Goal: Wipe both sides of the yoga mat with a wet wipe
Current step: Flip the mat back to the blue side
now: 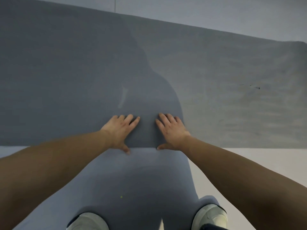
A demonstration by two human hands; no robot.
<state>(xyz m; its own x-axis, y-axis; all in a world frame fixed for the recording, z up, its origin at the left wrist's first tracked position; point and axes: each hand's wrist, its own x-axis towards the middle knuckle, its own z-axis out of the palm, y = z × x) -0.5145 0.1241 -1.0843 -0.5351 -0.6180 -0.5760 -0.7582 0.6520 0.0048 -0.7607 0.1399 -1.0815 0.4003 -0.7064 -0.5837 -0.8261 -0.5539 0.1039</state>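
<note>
- The yoga mat (pixel 66 80) lies spread flat on the floor (pixel 249 163), reaching from the far left across to the right, its near edge running just ahead of the person's shoes (pixel 86 220)
- The left hand (pixel 118 130) rests on that near edge, fingers straight on top and the thumb over the border
- The right hand (pixel 171 130) lies just beside it in the same way, fingers flat, thumb at the edge
- No wet wipe shows in either hand; no containers in view
- Judged step: taking hold of the edge to turn the mat over
- Next move likely calls for an even lift with both hands so the mat flips without folding
</note>
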